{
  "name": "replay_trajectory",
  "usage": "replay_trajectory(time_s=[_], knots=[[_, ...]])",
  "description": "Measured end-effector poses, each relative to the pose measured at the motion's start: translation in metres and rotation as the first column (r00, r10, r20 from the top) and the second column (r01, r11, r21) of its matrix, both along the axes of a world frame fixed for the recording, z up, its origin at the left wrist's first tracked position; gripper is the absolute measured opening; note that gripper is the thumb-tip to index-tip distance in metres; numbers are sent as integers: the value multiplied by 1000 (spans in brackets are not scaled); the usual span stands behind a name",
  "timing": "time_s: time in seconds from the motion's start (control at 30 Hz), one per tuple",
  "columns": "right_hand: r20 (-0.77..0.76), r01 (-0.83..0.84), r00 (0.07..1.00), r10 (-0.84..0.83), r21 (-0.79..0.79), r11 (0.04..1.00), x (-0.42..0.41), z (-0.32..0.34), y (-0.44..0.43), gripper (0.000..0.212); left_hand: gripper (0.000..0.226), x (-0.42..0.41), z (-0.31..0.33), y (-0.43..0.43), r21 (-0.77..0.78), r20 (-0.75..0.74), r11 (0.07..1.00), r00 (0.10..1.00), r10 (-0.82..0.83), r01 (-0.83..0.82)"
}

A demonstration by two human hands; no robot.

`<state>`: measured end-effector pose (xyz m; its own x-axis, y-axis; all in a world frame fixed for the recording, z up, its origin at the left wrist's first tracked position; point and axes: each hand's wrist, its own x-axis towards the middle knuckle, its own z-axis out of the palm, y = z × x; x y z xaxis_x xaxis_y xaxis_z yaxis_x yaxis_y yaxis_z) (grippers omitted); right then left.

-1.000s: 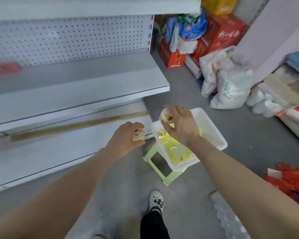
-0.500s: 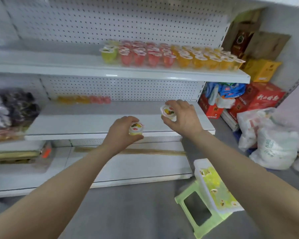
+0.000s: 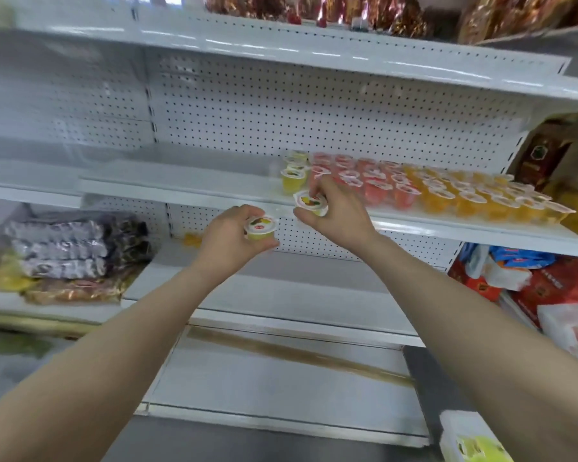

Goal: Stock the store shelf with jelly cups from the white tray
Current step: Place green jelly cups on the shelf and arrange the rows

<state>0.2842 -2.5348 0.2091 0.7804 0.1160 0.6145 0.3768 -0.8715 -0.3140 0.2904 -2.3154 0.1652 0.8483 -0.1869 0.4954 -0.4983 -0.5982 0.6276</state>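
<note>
My left hand [image 3: 230, 241] grips a yellow-green jelly cup [image 3: 260, 227] with a white fruit-printed lid, held in front of the shelf. My right hand [image 3: 335, 213] grips a second jelly cup [image 3: 310, 202] right at the front lip of the white shelf [image 3: 194, 183]. On that shelf stand a few yellow-green cups [image 3: 293, 177], then rows of red cups [image 3: 364, 181] and orange cups [image 3: 481, 196] running to the right. A corner of the white tray [image 3: 461, 435] with yellow-green cups shows at the bottom right.
Perforated white back panels rise behind the shelves. Wrapped packs [image 3: 74, 248] lie on the lower shelf at left. Red boxes and bags [image 3: 528, 281] are stacked at right. Snack bags [image 3: 347, 10] fill the top shelf. The shelf part left of the yellow-green cups is bare.
The view has swung up from the tray and stool to the shelving. Both hands have risen with their cups, and the right hand's cup has reached the shelf's front edge.
</note>
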Motion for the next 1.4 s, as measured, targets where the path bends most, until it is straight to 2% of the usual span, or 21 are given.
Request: replay_trajectory(time_s=[0.1,0.23,0.47,0.73,0.87,1.17,1.4], knots=[[30,-14,999,14,13,1000,44,18,9,36,60,35,14,3,2,19,999,999,34,-34],[-9,-16,1000,17,49,999,104,40,13,36,58,81,36,2,0,60,997,996,71,-71],[-206,38,978,-31,28,999,194,71,15,33,54,158,62,-4,6,46,991,990,133,-133],[-360,88,927,-103,-60,994,284,71,14,24,44,234,51,-12,5,-22,987,987,162,-162],[-402,92,908,-116,-79,993,320,60,7,26,40,262,46,-15,49,-24,986,987,161,-160],[-440,126,864,-243,-278,952,374,38,0,29,43,298,34,-28,87,-38,990,992,118,-114],[-473,82,859,-197,-251,964,381,38,-7,32,42,305,29,-36,87,-63,993,995,83,-78]])
